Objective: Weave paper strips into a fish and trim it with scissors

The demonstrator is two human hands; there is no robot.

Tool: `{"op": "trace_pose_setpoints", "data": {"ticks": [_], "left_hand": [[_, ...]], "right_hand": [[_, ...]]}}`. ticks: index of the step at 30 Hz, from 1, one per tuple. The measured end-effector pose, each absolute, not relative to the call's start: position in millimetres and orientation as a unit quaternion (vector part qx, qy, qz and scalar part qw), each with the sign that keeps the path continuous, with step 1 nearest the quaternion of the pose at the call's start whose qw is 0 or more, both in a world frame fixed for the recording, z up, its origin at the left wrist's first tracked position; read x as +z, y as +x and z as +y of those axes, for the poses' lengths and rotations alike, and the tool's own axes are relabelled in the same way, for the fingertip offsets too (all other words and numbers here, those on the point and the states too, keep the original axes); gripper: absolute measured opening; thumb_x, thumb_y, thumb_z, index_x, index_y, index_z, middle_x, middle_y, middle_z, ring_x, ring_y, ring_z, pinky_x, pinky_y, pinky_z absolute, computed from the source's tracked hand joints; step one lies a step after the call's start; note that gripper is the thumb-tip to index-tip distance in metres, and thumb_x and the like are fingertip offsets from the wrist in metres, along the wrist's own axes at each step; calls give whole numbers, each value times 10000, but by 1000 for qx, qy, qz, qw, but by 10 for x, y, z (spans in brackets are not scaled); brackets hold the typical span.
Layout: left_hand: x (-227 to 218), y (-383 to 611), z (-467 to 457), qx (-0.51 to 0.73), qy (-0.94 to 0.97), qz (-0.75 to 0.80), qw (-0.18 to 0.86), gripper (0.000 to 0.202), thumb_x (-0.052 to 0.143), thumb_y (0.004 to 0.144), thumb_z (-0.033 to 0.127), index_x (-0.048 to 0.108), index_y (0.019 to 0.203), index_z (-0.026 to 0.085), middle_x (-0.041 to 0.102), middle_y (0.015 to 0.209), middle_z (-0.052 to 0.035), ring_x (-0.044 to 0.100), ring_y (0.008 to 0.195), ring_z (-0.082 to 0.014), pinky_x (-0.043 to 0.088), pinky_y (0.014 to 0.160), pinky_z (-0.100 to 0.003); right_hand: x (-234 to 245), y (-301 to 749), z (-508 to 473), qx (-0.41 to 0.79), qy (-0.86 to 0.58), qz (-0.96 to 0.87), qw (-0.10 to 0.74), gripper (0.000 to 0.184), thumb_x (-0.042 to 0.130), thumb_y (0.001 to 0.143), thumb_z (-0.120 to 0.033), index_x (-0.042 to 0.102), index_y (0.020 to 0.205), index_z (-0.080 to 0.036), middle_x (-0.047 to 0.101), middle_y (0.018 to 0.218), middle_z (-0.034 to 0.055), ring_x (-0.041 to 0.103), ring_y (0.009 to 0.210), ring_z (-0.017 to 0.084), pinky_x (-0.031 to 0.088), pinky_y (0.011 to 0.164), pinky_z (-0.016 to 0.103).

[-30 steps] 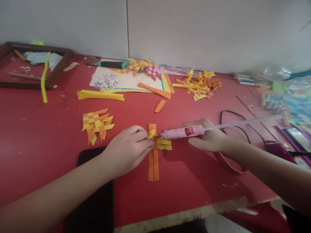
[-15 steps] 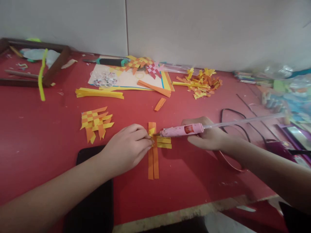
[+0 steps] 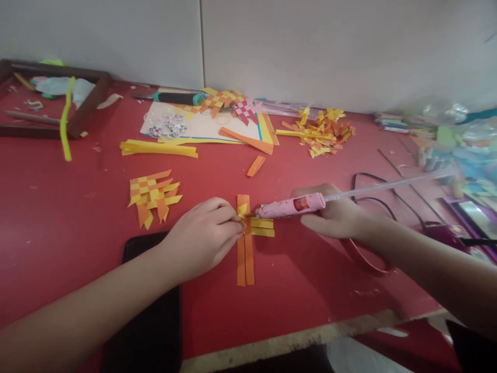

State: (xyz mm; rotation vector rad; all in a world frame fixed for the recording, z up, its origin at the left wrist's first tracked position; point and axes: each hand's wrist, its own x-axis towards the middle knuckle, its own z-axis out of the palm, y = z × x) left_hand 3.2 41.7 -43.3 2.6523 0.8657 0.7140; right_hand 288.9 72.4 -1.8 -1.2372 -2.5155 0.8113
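Note:
My right hand (image 3: 326, 210) is closed round a pink hot glue gun (image 3: 287, 207), with a long clear glue stick (image 3: 388, 185) coming out of its back. The gun's nozzle points left and meets the crossed paper strips, or stops just short; I cannot tell which. Two orange strips (image 3: 245, 261) lie lengthwise, crossed by yellow strips (image 3: 264, 228) that stick out to the right. My left hand (image 3: 212, 233) pinches a yellow strip where they cross, its fingertips partly hiding the crossing. Left of it lies a woven orange and yellow paper fish (image 3: 151, 197).
A black phone-like slab (image 3: 149, 311) lies under my left forearm. Farther back are a bundle of yellow strips (image 3: 159, 149), a bag of googly eyes (image 3: 166, 126), a green-handled cutter (image 3: 178, 98) and a paper scrap pile (image 3: 326, 132). A brown frame (image 3: 89, 103) stands far left; a black cord (image 3: 373, 177) lies right.
The glue gun's rear and the glue stick have tilted slightly, the stick's far end now higher. My left hand and the paper strips have stayed almost still.

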Motion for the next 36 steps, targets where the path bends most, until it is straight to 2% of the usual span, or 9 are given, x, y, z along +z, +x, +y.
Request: {"op": "trace_pose_setpoints", "data": {"ticks": [6,13,17,23,27,30,36], "left_hand": [[-429,30,410,247,913,299,127,213,533,956,210,738,974,155,687,890,-72,583,923,-232,549,792,-382],[-436,24,413,237,915,301,126,195,553,939,189,744,975,164,677,889,-69,584,952,-239,541,812,-384],[-442,24,409,230,916,305,125,201,551,944,210,744,977,161,679,894,-71,576,952,-244,538,815,-395],[-444,29,413,240,915,298,124,200,549,948,208,740,982,157,680,903,-62,577,944,-232,536,818,-383],[-445,31,426,253,912,294,133,182,561,939,201,736,946,153,682,891,-64,579,936,-225,534,799,-363],[-447,25,431,249,912,296,139,187,555,943,208,735,955,160,683,890,-70,580,941,-224,531,803,-361],[-443,13,425,240,914,295,141,194,550,940,202,732,988,155,686,926,-77,575,954,-228,532,818,-373]], "right_hand": [[192,2754,766,207,-410,-886,68,67,437,688,-188,411,630,-211,442,506,-45,394,453,91,297,449,223],[503,2516,830,132,-389,-911,-30,168,430,690,-136,579,652,-203,637,639,-34,496,510,94,307,474,208],[554,2511,854,108,-378,-919,-41,162,441,684,-117,549,598,-203,571,551,-47,421,468,88,277,471,223],[552,2698,803,165,-394,-904,-11,93,448,686,-170,488,615,-215,489,490,-56,418,434,95,309,472,235],[463,2720,721,205,-378,-903,16,82,444,660,-173,515,671,-213,518,522,-52,448,437,93,311,446,220],[374,2702,676,201,-364,-908,50,59,447,683,-172,463,642,-211,484,514,-52,421,443,88,298,454,219],[306,2707,651,195,-381,-903,15,122,471,689,-183,375,623,-217,453,522,-45,385,452,90,254,457,234]]}}
